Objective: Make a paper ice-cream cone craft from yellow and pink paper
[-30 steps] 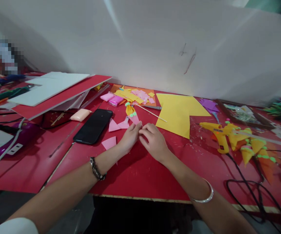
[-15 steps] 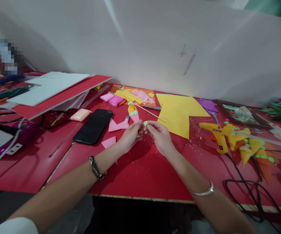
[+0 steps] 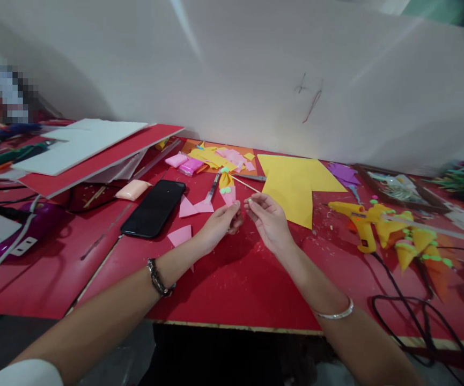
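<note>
My left hand (image 3: 224,219) is closed on the bottom of a small pink-and-yellow paper cone (image 3: 228,194). Pale green balls dot the cone's middle and top, and a thin stick (image 3: 247,184) slants to the right behind it. A short gap to the right, my right hand (image 3: 270,219) pinches a tiny pale green piece (image 3: 250,200), perhaps soft clay, mostly hidden by the fingertips. Pink paper pieces (image 3: 181,235) lie left of my left hand, and a craft knife (image 3: 213,187) rests just behind them.
A black phone (image 3: 153,208) lies to the left. Yellow sheet (image 3: 290,187) spreads behind my right hand. On the right are a yellow glue gun (image 3: 358,222) with a looped black cord (image 3: 400,305) and several finished yellow cones (image 3: 406,252). White boards (image 3: 90,145) overhang at the back left.
My hands have drawn slightly apart. The cone has shifted right and lower, uncovering more of the craft knife. Less of the green piece now shows between my right fingertips.
</note>
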`<state>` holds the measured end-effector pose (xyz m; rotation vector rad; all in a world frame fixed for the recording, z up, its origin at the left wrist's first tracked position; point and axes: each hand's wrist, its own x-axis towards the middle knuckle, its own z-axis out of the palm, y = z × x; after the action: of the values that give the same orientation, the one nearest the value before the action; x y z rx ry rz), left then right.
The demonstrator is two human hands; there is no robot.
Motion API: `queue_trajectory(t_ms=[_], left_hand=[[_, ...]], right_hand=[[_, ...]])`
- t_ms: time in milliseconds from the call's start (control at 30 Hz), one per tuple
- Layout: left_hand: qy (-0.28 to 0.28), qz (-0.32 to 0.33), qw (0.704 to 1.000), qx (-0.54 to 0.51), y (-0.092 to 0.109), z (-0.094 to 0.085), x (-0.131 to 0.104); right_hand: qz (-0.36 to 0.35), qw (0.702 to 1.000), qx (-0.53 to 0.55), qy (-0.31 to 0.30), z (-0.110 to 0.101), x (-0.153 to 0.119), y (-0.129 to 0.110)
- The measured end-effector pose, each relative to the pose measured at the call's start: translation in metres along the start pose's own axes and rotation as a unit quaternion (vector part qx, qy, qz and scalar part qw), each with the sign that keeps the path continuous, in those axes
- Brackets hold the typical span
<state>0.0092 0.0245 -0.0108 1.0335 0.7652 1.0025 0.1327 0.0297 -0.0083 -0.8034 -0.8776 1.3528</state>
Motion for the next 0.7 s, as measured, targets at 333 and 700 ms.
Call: queue_trajectory(t_ms=[333, 700], left_hand=[[0.000, -0.007, 1.000, 0.001, -0.0004, -0.0009, -0.0001], [-0.029, -0.059, 0.998, 0.008, 0.0050, 0.0032, -0.0027]], right_hand=[[0.012, 0.999, -0.033, 0.025, -0.0016, 0.0004, -0.0009], [0.003, 0.997, -0.058, 0.041, -0.0037, 0.0000, -0.0045]])
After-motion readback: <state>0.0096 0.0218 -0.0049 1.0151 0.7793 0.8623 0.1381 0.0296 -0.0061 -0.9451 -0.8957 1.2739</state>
